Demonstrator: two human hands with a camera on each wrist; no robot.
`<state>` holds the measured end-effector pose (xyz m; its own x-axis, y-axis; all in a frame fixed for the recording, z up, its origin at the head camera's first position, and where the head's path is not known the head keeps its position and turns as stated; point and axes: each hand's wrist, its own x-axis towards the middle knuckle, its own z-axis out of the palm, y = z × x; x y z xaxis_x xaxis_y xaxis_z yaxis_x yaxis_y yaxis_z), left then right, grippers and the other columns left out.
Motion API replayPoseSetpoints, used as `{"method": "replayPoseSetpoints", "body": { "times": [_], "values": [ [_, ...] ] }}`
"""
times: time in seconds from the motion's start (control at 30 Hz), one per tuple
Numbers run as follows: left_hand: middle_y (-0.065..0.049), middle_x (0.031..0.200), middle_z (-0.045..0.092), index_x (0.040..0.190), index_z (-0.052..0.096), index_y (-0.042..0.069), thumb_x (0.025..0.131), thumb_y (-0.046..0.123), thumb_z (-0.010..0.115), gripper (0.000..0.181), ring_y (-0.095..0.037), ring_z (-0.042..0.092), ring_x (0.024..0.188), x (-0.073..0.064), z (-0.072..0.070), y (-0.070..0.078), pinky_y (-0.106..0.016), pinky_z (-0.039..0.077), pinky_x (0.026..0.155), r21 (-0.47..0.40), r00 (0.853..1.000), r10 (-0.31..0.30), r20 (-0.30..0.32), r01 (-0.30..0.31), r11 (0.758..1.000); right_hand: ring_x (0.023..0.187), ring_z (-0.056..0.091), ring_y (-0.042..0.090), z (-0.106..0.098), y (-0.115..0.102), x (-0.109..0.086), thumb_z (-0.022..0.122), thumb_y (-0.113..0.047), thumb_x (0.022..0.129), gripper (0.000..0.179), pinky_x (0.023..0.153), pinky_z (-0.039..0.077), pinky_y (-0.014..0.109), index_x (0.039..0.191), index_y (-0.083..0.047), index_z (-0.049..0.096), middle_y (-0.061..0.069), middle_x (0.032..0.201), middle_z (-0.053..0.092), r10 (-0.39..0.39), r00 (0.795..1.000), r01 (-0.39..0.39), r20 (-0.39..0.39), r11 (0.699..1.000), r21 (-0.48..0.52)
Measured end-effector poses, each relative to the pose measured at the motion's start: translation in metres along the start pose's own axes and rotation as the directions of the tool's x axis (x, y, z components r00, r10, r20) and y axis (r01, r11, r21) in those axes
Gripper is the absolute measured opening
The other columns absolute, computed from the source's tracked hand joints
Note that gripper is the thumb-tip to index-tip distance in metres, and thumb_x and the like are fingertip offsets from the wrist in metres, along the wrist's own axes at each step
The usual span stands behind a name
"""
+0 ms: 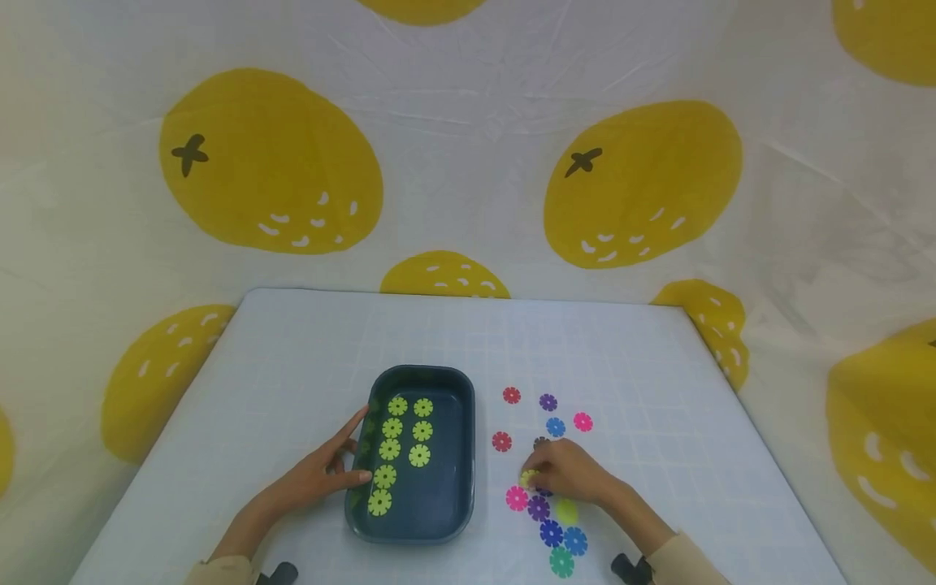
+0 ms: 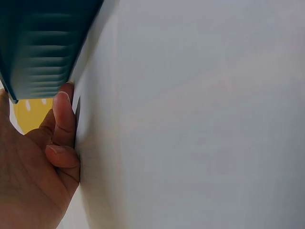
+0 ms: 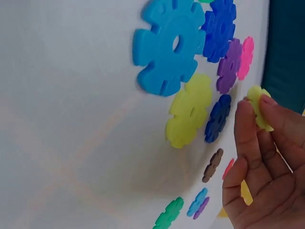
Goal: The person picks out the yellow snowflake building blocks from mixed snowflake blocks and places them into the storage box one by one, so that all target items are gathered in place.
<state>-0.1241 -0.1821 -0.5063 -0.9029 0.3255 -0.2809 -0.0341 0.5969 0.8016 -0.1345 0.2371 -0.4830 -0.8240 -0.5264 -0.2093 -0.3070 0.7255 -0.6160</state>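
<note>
My right hand (image 1: pixel 574 471) pinches a yellow-green notched plastic disc (image 3: pixel 259 107) between thumb and forefinger, raised over the loose discs on the table. Right beside it lie a pink disc (image 1: pixel 517 498), a purple disc (image 1: pixel 539 509) and another yellow-green disc (image 3: pixel 189 112). My left hand (image 1: pixel 314 475) rests against the left side of a dark teal tray (image 1: pixel 446 520), thumb at the rim and forefinger extended along the side. Underneath, its other fingers bend loosely near the tabletop in the left wrist view. Inside the tray, several yellow-green discs (image 1: pixel 390 448) lie in two columns.
Other loose discs spread right of the tray: red (image 1: pixel 501 441), light blue (image 1: pixel 556 426), pink (image 1: pixel 582 422), dark blue (image 1: pixel 552 534) and green (image 1: pixel 561 561). The white table (image 1: pixel 307 349) ends at a curtain with yellow fruit prints (image 1: pixel 270 162).
</note>
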Motion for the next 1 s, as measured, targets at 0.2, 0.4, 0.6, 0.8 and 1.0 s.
{"method": "replayPoseSetpoints", "body": {
  "times": [0.2, 0.4, 0.6, 0.8, 1.0],
  "values": [
    [-0.012, 0.122, 0.052, 0.159, 0.011, 0.038, 0.087, 0.041, 0.074, 0.096, -0.015, 0.048, 0.08, 0.0, 0.0, -0.002, -0.027, 0.042, 0.068, -0.002, 1.0, -0.009, -0.001, 0.009, 1.0, 0.076, 0.067, 0.016, 0.0, -0.002, -0.004, 0.073, -0.02, 0.09, 0.014, 0.073, 0.054, 0.028, 0.101, -0.012, 0.077, -0.004, 0.084, 0.071, 0.17, 0.985, -0.151, -0.031, 0.933, 0.327],
    [-0.013, 0.123, 0.051, 0.159, 0.009, 0.038, 0.089, 0.039, 0.073, 0.095, -0.015, 0.048, 0.082, -0.002, 0.0, -0.002, -0.028, 0.042, 0.069, -0.003, 1.0, -0.01, 0.009, 0.01, 1.0, 0.08, 0.073, 0.019, 0.0, -0.01, -0.003, 0.076, -0.021, 0.087, 0.025, 0.075, 0.057, 0.03, 0.103, -0.003, 0.075, 0.007, 0.088, 0.075, 0.339, 0.94, -0.261, -0.05, 0.802, 0.537],
    [-0.012, 0.123, 0.051, 0.159, 0.009, 0.039, 0.088, 0.04, 0.073, 0.095, -0.016, 0.047, 0.082, -0.002, 0.001, -0.001, -0.028, 0.041, 0.07, -0.004, 1.0, -0.017, 0.011, 0.017, 1.0, 0.081, 0.075, 0.023, -0.001, -0.014, -0.001, 0.077, -0.022, 0.087, 0.03, 0.075, 0.057, 0.031, 0.104, 0.002, 0.073, 0.012, 0.091, 0.076, 0.44, 0.896, -0.306, -0.049, 0.696, 0.649],
    [-0.012, 0.123, 0.05, 0.159, 0.01, 0.04, 0.088, 0.04, 0.073, 0.095, -0.016, 0.047, 0.083, -0.001, 0.0, -0.001, -0.029, 0.041, 0.07, -0.007, 1.0, -0.017, 0.01, 0.017, 1.0, 0.088, 0.075, 0.024, -0.001, -0.021, -0.001, 0.077, -0.02, 0.087, 0.034, 0.075, 0.055, 0.027, 0.11, 0.005, 0.07, 0.014, 0.1, 0.075, 0.467, 0.884, -0.313, 0.02, 0.56, 0.767],
    [-0.013, 0.124, 0.051, 0.159, 0.01, 0.04, 0.087, 0.041, 0.074, 0.096, -0.016, 0.048, 0.082, 0.0, 0.0, 0.001, -0.029, 0.042, 0.07, -0.006, 1.0, -0.015, 0.006, 0.015, 1.0, 0.092, 0.074, 0.024, 0.0, -0.033, 0.0, 0.077, -0.02, 0.087, 0.037, 0.077, 0.055, 0.027, 0.113, 0.004, 0.069, 0.012, 0.101, 0.074, 0.454, 0.888, -0.321, 0.068, 0.509, 0.798]
  ]
}}
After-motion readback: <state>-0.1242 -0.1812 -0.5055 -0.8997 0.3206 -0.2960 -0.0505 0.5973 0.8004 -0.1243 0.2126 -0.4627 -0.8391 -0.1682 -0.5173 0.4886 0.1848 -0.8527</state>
